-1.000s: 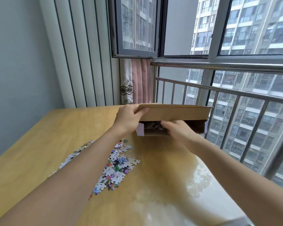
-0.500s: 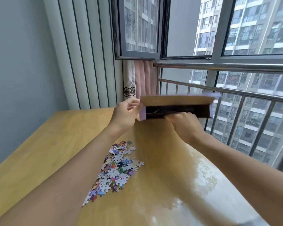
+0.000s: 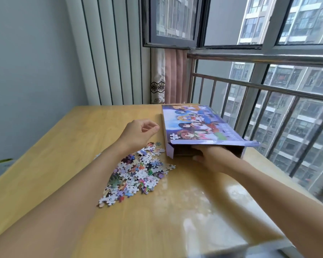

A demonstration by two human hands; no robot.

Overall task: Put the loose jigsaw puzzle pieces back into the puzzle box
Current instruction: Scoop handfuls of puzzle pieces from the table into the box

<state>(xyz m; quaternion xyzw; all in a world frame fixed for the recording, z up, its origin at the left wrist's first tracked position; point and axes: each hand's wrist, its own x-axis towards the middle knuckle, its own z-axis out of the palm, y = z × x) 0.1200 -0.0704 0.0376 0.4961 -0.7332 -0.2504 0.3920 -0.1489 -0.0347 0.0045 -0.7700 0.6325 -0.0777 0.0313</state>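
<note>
The puzzle box (image 3: 198,125) lies flat near the table's far right, picture side up, its open end facing me. My right hand (image 3: 211,158) reaches into that open end; the fingertips are hidden inside, and I cannot see what they hold. My left hand (image 3: 140,133) hovers just left of the box, fingers loosely curled and empty, not touching it. A heap of loose puzzle pieces (image 3: 138,170) lies on the table below my left hand, close to the box's near left corner.
The wooden table (image 3: 63,146) reaches a metal railing (image 3: 268,88) and window on the right. A pink curtain (image 3: 173,77) hangs behind the box. Something pale with green on it (image 3: 3,163) shows beyond the table's left edge.
The box was held up with its brown underside showing; it now lies on the table picture side up. My left hand has let go of it and moved left.
</note>
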